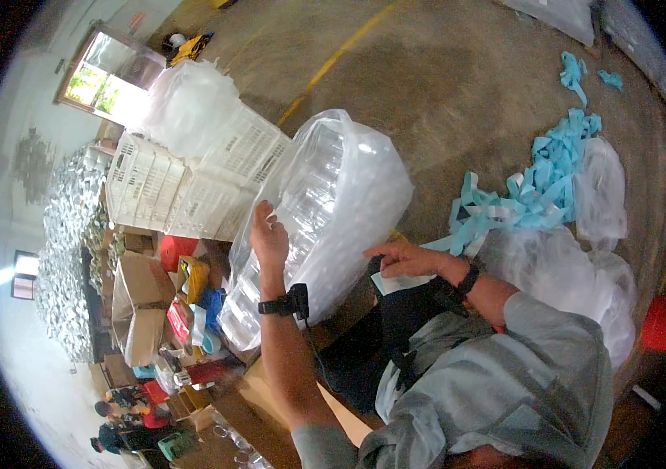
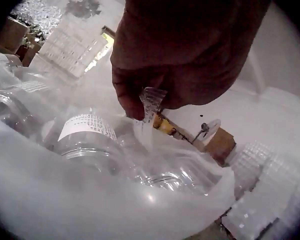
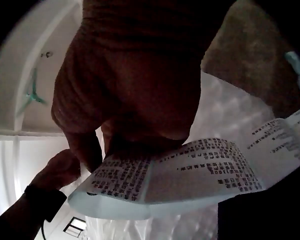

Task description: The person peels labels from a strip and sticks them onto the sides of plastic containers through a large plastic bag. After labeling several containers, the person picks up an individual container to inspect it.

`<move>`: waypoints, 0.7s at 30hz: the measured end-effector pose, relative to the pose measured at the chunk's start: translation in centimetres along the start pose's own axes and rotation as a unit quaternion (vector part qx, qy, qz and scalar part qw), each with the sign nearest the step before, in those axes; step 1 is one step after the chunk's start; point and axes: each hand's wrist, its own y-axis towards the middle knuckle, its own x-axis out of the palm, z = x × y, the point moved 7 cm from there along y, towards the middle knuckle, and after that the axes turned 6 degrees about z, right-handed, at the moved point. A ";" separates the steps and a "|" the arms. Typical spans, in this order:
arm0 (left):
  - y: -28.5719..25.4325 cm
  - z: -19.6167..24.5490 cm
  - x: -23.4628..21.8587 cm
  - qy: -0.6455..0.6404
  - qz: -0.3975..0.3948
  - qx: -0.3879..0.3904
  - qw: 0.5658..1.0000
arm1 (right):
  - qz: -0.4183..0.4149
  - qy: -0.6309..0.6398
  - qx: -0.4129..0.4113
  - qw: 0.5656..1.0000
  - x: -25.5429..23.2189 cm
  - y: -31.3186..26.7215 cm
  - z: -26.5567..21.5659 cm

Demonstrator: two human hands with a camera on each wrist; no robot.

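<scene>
A large clear plastic bag (image 1: 384,184) packed with rows of transparent plastic jars (image 1: 313,191) stands in front of me. Over the jars, my left hand (image 1: 270,241) pinches a small see-through label (image 2: 151,102) with printing on it. One jar (image 2: 87,142) below that hand carries a white printed label (image 2: 85,126). Near my lap, my right hand (image 1: 407,259) holds a strip of printed labels (image 3: 200,170) with a pale blue backing. The strip bends under the fingers and trails off to the right in the right wrist view.
White plastic crates (image 1: 192,184) stand beyond the bag on the left. Cardboard boxes (image 1: 144,289) and coloured items lie nearer. To the right, a heap of light-blue backing strips (image 1: 552,172) and crumpled plastic bags (image 1: 560,273) cover the floor by a red object (image 1: 665,323).
</scene>
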 end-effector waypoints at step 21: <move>0.8 -0.3 6.3 0.052 0.057 -0.059 0.995 | -0.002 0.016 0.021 1.000 -1.0 -0.9 0.8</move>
